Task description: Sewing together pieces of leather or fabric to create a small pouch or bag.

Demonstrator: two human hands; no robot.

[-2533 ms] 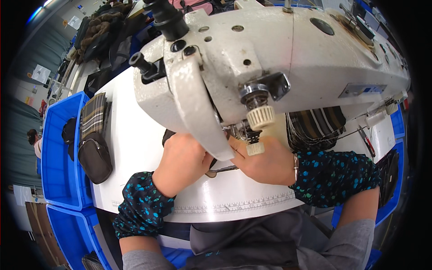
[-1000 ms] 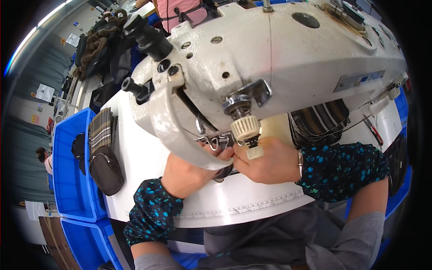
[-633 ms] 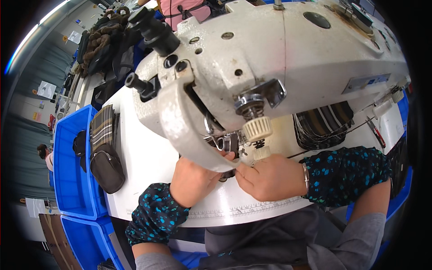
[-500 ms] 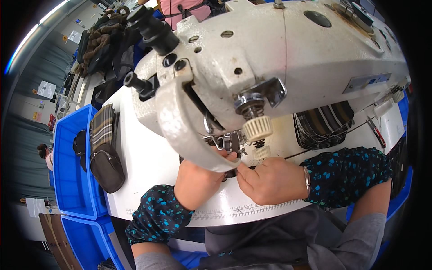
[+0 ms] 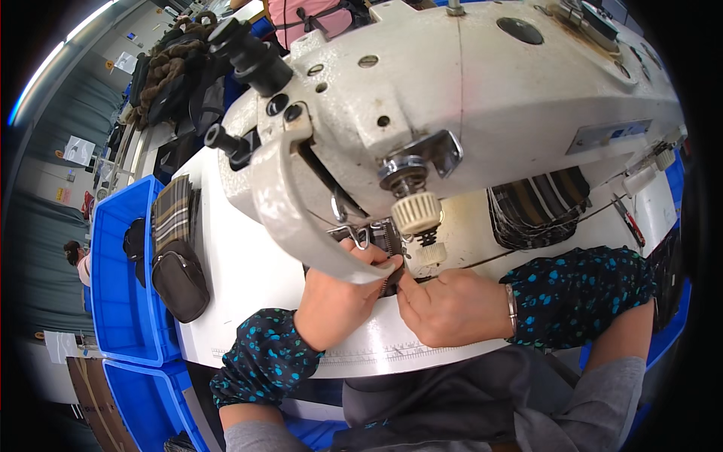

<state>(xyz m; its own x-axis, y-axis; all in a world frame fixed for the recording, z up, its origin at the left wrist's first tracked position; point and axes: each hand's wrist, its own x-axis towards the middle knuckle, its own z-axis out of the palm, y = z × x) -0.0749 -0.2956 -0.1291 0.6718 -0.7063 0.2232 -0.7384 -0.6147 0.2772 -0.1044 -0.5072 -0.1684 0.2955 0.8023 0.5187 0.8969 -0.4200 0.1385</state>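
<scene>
Below the needle end of a white sewing machine (image 5: 520, 98), both my hands work close together on a small dark fabric piece (image 5: 391, 285). It has a ridged strip that looks like zipper teeth. My left hand (image 5: 337, 305) pinches the piece from the left, its fingertips partly behind the machine's curved white guard (image 5: 290, 211). From the right, my right hand (image 5: 456, 309) is closed, thumb and forefinger pressed to the piece's edge. The machine's foot area and the far part of the fabric are largely hidden by the guard and a cream tension knob (image 5: 416, 213).
Striped fabric pieces (image 5: 538, 211) lie stacked right of the needle area, with red-handled snips (image 5: 629, 222) beyond. On the left, a dark pouch (image 5: 179, 282) and striped fabric (image 5: 172, 215) rest beside a blue bin (image 5: 113, 309). A ruler strip (image 5: 414, 352) edges the white table. A person in pink (image 5: 301, 15) is behind.
My left hand has shifted slightly up and right, its fingers further beneath the guard. The machine appears a little further left in view. Both hands keep their hold on the fabric.
</scene>
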